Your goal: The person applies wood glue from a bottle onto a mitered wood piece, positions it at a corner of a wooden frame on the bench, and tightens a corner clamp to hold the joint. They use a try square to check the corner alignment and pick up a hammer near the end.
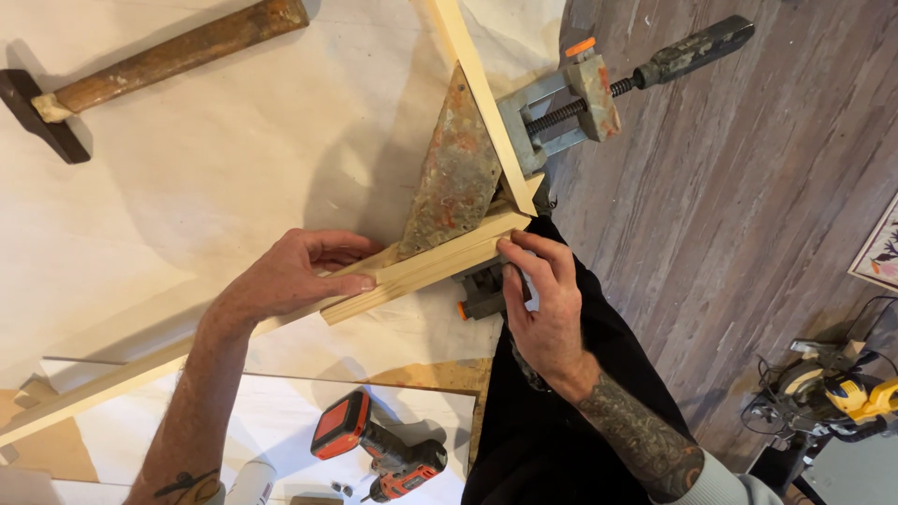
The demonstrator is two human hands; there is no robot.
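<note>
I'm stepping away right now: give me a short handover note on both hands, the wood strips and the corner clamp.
Left hand: gripping the long wood strip, pressing it toward the corner.
Right hand: fingertips on that strip's end, at the clamp's near screw.
Corner clamp: rusty, at the bench edge; second strip sits in the far jaw.
Done: strips meet at a mitred corner.
Left: whether the near jaw is tight cannot be told.
Nearby: hammer, drill.

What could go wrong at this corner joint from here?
The lower wood strip is held only by the left hand and right hand; it may slip off the upright strip where they meet in the rusty corner clamp. The right fingertips sit near the joint and might get pinched.
</note>
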